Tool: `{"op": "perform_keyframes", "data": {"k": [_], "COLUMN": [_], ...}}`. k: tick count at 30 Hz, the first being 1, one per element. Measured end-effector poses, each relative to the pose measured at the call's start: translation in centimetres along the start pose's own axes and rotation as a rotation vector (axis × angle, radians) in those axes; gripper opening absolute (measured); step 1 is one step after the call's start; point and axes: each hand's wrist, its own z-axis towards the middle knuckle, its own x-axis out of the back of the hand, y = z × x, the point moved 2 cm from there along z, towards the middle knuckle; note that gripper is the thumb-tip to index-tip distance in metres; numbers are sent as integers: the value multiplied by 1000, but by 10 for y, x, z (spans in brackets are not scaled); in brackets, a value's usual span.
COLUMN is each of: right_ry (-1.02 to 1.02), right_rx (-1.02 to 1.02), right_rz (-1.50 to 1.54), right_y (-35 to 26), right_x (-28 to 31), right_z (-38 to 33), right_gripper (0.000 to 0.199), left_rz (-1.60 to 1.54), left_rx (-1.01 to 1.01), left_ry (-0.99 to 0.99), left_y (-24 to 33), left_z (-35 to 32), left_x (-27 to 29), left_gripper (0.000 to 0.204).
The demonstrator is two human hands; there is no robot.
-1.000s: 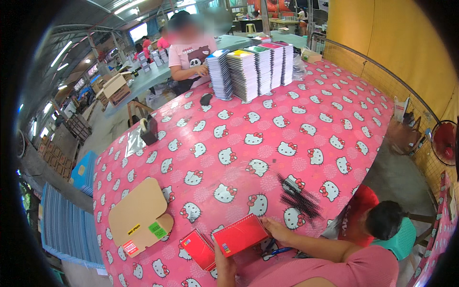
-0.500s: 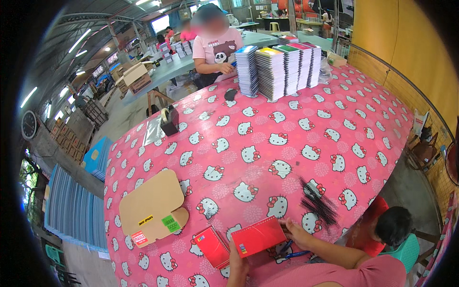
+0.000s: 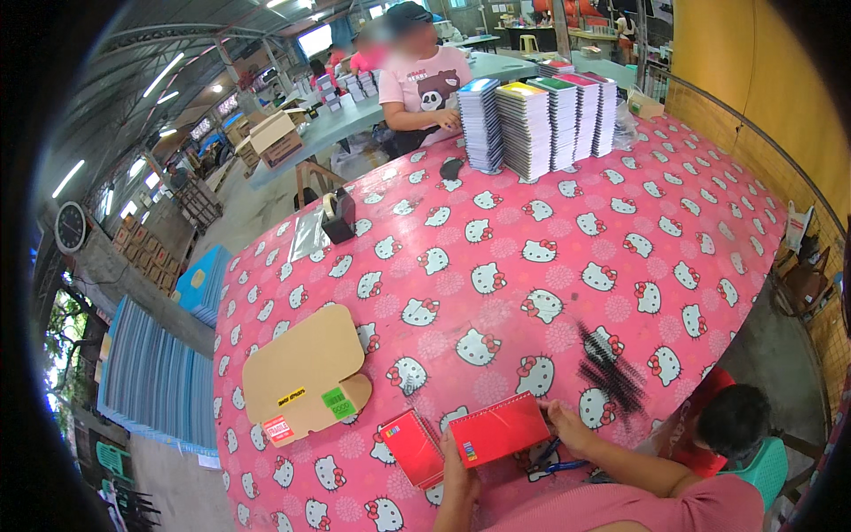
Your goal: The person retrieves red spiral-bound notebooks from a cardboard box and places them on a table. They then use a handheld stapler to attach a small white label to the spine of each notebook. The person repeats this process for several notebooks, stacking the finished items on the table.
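A red spiral notebook (image 3: 502,434) is held level over the near edge of the table, its coil along the far side. My left hand (image 3: 458,477) grips its left end, thumb on the cover. At its right end, my right hand (image 3: 572,429) pinches the edge, with some fingers hidden underneath. Just left of it, another red spiral notebook (image 3: 411,450) lies tilted on the pink tablecloth (image 3: 496,332). Blue-handled pliers (image 3: 562,465) lie by my right wrist, partly covered. Several loose black binding coils (image 3: 610,377) are heaped beyond my right hand.
A flat brown cardboard piece (image 3: 301,368) lies at left, with a tape dispenser (image 3: 338,216) farther back. Tall notebook stacks (image 3: 525,133) stand at the far edge, beside a co-worker (image 3: 428,93). Another person (image 3: 732,421) sits low at right, near a green stool (image 3: 759,470).
The whole view has shifted, so the table's things appear farther right. Both hands keep their hold on the red notebook, which stays in nearly the same pose.
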Motion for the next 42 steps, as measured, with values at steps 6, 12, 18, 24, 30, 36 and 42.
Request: {"op": "perform_keyframes", "data": {"k": [6, 12, 18, 24, 30, 36, 42], "right_ry": [-15, 175, 118, 237, 198, 329, 68], "right_rx": [-29, 358, 244, 209, 101, 363, 528], "right_rz": [164, -355, -407, -449, -520, -676, -281], "right_y": [-40, -81, -97, -88, -95, -104, -87], "right_x": [-10, -5, -28, -16, -18, -8, -38], "right_z": [-13, -21, -27, -22, -15, -20, -22], "right_gripper": [82, 68, 47, 47, 48, 28, 28], "left_rz": [13, 8, 52, 112, 300, 325, 881], "left_rx": [49, 82, -14, -32, 8, -313, -811], "left_ry": [-19, -140, -132, -81, -21, -53, -76], "left_y": [6, 26, 34, 39, 34, 52, 45], "left_z": [-6, -18, -32, -39, -39, -48, -61], "left_x": [-3, -6, -18, -23, -22, -33, -45], "left_gripper": [33, 44, 57, 62, 64, 70, 70]}}
